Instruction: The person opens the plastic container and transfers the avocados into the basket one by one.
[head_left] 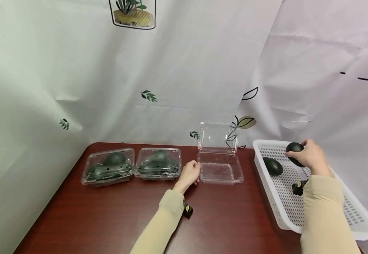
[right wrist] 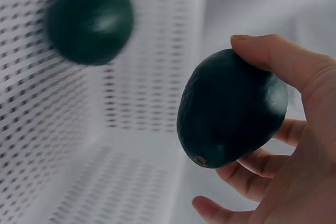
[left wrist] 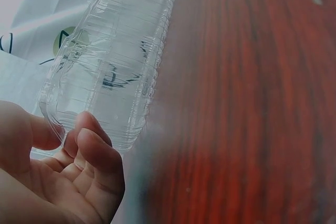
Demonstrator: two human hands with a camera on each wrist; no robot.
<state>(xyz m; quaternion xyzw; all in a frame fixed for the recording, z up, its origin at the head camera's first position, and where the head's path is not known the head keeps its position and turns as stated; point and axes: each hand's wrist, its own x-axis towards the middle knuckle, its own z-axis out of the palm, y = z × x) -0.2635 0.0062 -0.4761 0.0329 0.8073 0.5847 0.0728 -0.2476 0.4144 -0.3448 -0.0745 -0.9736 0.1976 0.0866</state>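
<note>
My right hand holds a dark green avocado above the white perforated basket, thumb on one side and fingers on the other. Another avocado lies in the basket against its left wall. With thumb and fingertips, my left hand pinches the left rim of a clear plastic clamshell box. In the head view that clamshell's lid stands raised at the back, and its tray holds nothing visible.
Two closed clamshells, a middle one and a left one, stand left of my left hand with avocados inside. All the boxes rest on a reddish-brown table. A white printed sheet hangs close behind.
</note>
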